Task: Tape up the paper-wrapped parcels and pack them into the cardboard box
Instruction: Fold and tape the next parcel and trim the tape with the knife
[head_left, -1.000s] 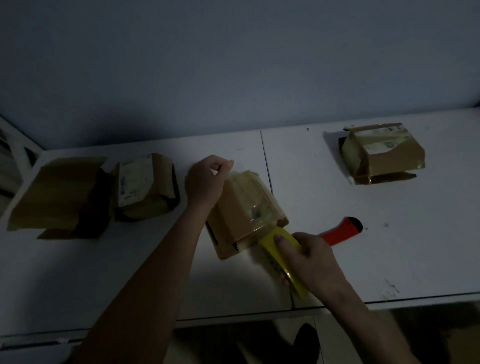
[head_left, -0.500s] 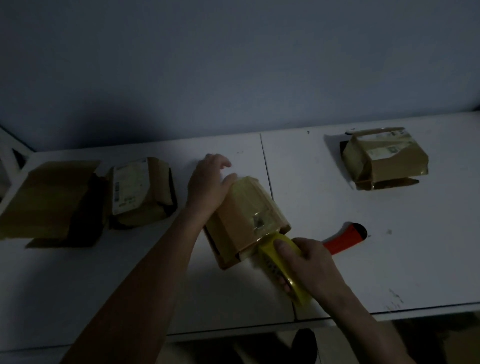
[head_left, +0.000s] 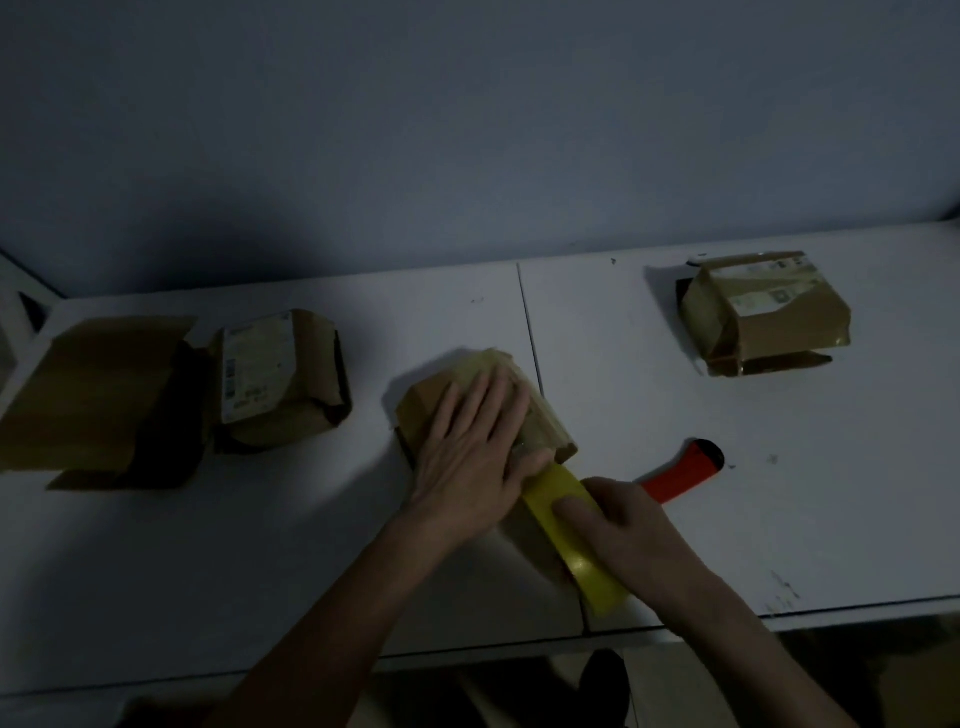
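Note:
A brown paper-wrapped parcel (head_left: 540, 421) lies in the middle of the white table (head_left: 270, 561). My left hand (head_left: 467, 452) presses flat on its top, fingers straight. My right hand (head_left: 623, 535) grips a yellow tape dispenser (head_left: 561, 525) with a red handle (head_left: 680, 475), set against the parcel's near edge. A second parcel (head_left: 280, 379) with a white label sits at the left, beside an open cardboard box (head_left: 98, 400). A third parcel (head_left: 763, 317) rests at the far right.
A blue-grey wall (head_left: 467, 130) rises right behind the table. A seam (head_left: 530, 322) divides the tabletop near its middle. The table's front edge (head_left: 831, 608) runs just below my forearms, with dark floor underneath.
My left hand has moved from the parcel's far left side onto its top and now lies flat. The parcel has dropped from tilted to lying flatter. The dispenser stays at its near edge.

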